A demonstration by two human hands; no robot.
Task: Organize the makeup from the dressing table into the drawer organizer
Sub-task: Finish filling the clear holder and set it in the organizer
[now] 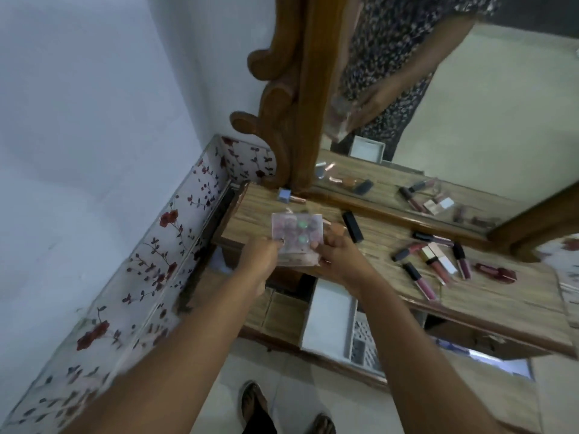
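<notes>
Eyeshadow palette (297,233), clear-cased with round pans, is held by both hands above the near left part of the dressing table (488,296), over the open drawer. Left hand (261,256) pinches its left edge; the fingers are curled and closed on the case. Right hand (340,256) grips the right edge, thumb on top, fingers curled beneath. Motion blur hides finer finger detail.

Drawer organizer (326,321), a white tray, sits in the drawer directly below and just nearer than the palette; what shows of its floor looks bare.

Step in hand, by judgement: lower the palette into the white tray. To do it well, keep the case level, align its long side with the tray's length, and release only once it rests flat, leaving room alongside for the tubes.

Lip gloss tubes (438,264) lie scattered on the right of the table top; a black lipstick (352,226) lies just right of the palette; a small blue-capped item (289,195) sits at the far edge by the mirror (470,120).
</notes>
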